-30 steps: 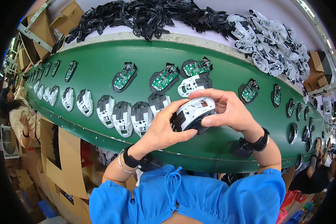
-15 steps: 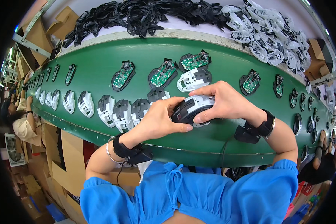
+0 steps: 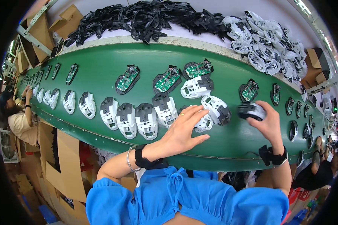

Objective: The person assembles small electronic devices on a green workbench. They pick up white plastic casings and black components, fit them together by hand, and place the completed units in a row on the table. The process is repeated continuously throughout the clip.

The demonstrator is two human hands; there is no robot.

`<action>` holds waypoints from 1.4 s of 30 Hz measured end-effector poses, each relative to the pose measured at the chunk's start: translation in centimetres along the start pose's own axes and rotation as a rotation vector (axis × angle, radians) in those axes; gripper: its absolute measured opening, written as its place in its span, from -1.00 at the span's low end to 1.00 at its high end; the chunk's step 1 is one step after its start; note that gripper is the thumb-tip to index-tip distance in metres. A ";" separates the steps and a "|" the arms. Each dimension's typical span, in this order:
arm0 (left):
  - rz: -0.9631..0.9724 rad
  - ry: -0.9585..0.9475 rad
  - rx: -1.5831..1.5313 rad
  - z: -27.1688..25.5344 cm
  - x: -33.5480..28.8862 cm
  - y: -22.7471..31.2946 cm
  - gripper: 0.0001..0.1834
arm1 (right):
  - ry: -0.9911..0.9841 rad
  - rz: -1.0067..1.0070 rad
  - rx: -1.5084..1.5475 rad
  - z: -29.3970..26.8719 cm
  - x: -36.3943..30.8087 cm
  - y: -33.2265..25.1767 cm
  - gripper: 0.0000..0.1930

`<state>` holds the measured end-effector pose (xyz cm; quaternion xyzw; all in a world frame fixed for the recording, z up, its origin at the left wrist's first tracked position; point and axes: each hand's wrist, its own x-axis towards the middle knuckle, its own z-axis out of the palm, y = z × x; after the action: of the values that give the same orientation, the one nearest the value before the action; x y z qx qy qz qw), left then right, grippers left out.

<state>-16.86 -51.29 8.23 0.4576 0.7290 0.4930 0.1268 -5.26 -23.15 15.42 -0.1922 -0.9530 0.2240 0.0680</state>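
My right hand (image 3: 268, 122) grips a black-and-white computer mouse (image 3: 249, 109) above the right part of the green belt, thumb and fingers wrapped round its near end. The mouse is slightly blurred. My left hand (image 3: 181, 129) has its fingers stretched out and holds nothing. Beneath its fingertips lies a white mouse shell (image 3: 204, 124), partly hidden. Another white shell with a dark end (image 3: 216, 109) leans over that one, just beyond my fingertips. To the left of my hand stands a white-and-black shell (image 3: 164, 109).
Mouse bases with green circuit boards (image 3: 167, 80) line the far side of the green belt (image 3: 101, 67). More white shells (image 3: 127, 120) run along its near side. Heaped behind are black parts (image 3: 139, 18) and white shells (image 3: 266, 41). People work at left (image 3: 22, 120) and right (image 3: 319, 168).
My right hand has carried the mouse away to the right. My left hand has let go of it and now spreads over the shells. The parts on the belt have shifted slightly in view.
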 end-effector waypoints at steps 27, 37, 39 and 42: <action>0.166 -0.419 0.650 -5.2 2.1 -5.3 -0.32 | 0.099 -0.250 -0.122 15.3 36.1 -4.8 -0.22; 0.140 -0.241 0.548 -2.7 3.1 -1.7 -0.22 | 0.107 -0.162 -0.383 14.9 35.3 -2.7 -0.27; 0.185 -0.222 0.498 -0.4 3.8 -1.5 -0.20 | 0.064 -0.215 -0.395 14.8 33.2 -2.4 -0.33; 0.245 -0.218 0.513 3.3 4.5 -2.7 -0.26 | 0.001 -0.349 -0.240 14.9 31.4 0.0 -0.36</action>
<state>-18.73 -45.99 5.55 0.6094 0.7511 0.2527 0.0241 -37.24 -16.73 3.53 -0.0310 -0.9917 0.0935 0.0830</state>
